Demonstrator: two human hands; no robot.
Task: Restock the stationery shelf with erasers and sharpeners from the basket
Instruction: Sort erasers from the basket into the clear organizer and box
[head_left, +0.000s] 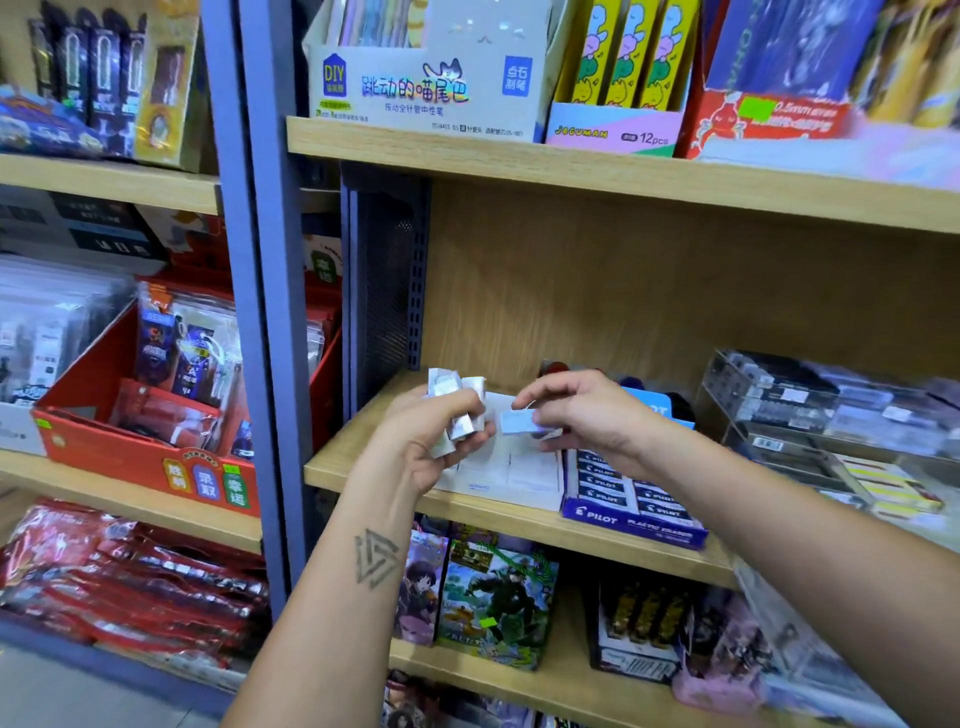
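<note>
Left hand (434, 441): raised over the front left corner of the shelf (358, 441), fingers curled round a bundle of small wrapped erasers (454, 402); several stick up above the fingers and one pokes out below them.
Right hand (576, 410): just right of the left hand, not touching it, thumb and fingertips pinching one pale blue eraser (519, 421) by its right end; the eraser lies roughly level and points toward the left hand.
Shelf: middle wooden board of the unit, the blue upright (270, 312) at its left edge, a bare wooden back panel behind.
White box (498, 475): open, sitting at the front edge of the shelf directly under both hands, pale erasers inside; its left part is hidden by the left hand.
Pilot box (631, 512): blue, touching the white box's right side, at the front edge, filled with rows of black-sleeved erasers.
Clear cases (810, 410): toward the right end of the shelf, stacked, holding small boxed goods; details blurred.
Upper shelf (571, 166): carries a white pen box (426, 88) at its left end, with a pink box (615, 130) and a red box (769, 122) to its right.
Lower shelf (519, 670): holds picture-printed boxes.
Basket: not in view.
</note>
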